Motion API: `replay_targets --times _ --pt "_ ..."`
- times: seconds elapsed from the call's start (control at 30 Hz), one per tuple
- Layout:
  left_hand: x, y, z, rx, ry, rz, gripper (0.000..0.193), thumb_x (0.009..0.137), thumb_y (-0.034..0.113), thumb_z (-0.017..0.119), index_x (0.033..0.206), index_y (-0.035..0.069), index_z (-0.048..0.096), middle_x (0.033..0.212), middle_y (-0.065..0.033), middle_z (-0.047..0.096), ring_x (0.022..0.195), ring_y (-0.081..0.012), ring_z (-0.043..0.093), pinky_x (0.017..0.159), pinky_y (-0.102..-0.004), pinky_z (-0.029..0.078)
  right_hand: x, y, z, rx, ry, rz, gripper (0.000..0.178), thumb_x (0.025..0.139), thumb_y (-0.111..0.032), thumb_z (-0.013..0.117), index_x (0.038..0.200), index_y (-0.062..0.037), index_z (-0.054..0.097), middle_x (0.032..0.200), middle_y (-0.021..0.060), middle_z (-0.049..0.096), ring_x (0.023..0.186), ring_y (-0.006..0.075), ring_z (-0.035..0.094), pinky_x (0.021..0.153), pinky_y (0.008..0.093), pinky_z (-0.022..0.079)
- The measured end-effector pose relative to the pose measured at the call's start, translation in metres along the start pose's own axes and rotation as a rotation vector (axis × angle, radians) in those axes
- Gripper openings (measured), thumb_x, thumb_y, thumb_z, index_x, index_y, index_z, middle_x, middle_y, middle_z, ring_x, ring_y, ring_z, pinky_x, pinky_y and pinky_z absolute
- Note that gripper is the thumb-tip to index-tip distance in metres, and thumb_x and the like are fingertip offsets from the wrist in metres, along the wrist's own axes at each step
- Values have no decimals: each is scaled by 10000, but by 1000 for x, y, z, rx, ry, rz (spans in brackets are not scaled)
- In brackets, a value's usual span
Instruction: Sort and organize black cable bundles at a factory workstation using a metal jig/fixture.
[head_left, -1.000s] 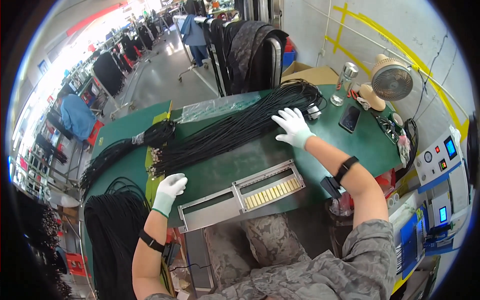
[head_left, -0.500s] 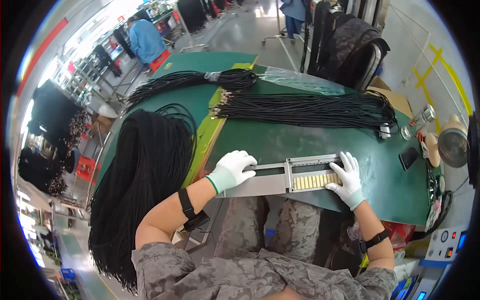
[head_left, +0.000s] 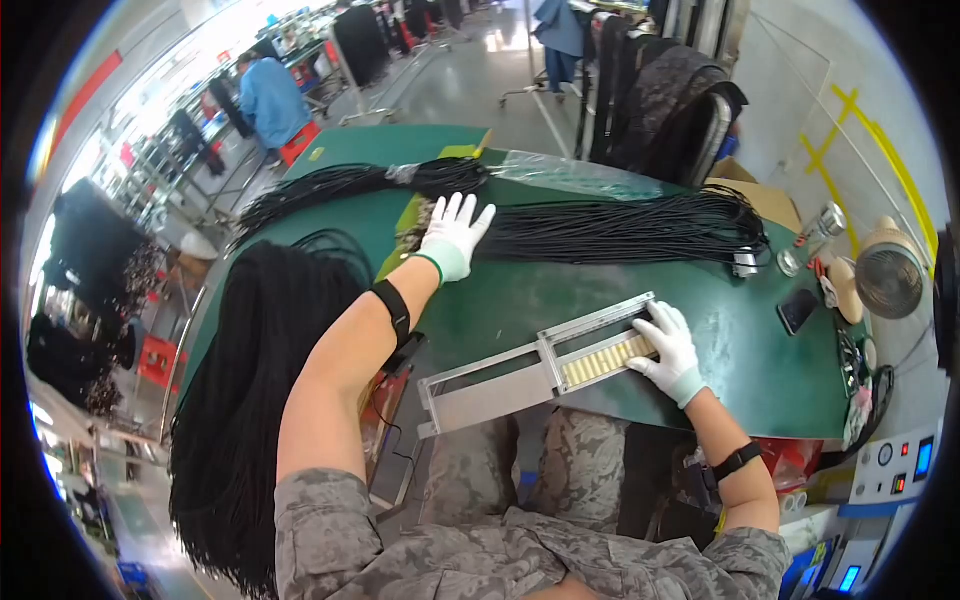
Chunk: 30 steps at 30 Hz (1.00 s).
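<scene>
My left hand (head_left: 455, 242), in a white glove with a green cuff, reaches forward. Its fingers are stretched out and spread, over the left, connector end of a bundle of black cables (head_left: 600, 230). Whether the fingertips touch the cables I cannot tell. My right hand (head_left: 670, 352), also gloved in white, grips the right end of a long metal frame fixture (head_left: 495, 402), thumb on the near side. The fixture lies slanted at the table's near edge, its left end closer to me. A row of pale yellow strips (head_left: 600, 367) fills its right section.
A thick heap of black cables (head_left: 270, 370) hangs over the table's left side. Another tied cable bundle (head_left: 340, 188) lies at the back left, beside clear plastic bags (head_left: 580, 175). A phone (head_left: 797, 312) and a small fan (head_left: 890, 280) are on the right of the green table (head_left: 500, 295).
My left hand has let go of the fixture and moved forward to the cable ends. The fixture has turned, its left end swinging toward me, while my right hand keeps hold.
</scene>
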<state>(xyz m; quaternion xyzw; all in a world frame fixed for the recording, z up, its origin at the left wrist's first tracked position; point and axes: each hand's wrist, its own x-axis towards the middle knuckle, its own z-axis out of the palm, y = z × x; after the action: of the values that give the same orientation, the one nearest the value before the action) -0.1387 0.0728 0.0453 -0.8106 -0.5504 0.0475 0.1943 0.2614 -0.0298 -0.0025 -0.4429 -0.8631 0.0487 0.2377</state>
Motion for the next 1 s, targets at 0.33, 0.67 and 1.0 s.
replay_targets --times 0.33,0.67,1.0 --pt "65 -2 -6 83 -224 160 430 641 207 679 1057 125 609 982 -65 645 1005 -237 584 850 -375 389 5 3 -6 69 93 -26 593 688 -424 746 1151 -82 601 1314 200 466 1237 403 399 1049 494 307" --pt "46 -39 -33 -38 -113 129 285 624 205 712 891 150 631 891 -59 648 899 -241 607 793 -398 378 -33 85 -53 184 551 799 361 743 -246 732 1003 -33 602 1044 131 603 989 289 568 898 389 453" --pt "58 -29 -51 16 -298 34 900 560 260 740 1393 191 408 1425 -224 307 1337 -392 247 1112 -482 167 5 165 -48 138 144 537 764 663 -382 718 1286 -7 482 1171 227 582 1069 350 570 918 391 456"
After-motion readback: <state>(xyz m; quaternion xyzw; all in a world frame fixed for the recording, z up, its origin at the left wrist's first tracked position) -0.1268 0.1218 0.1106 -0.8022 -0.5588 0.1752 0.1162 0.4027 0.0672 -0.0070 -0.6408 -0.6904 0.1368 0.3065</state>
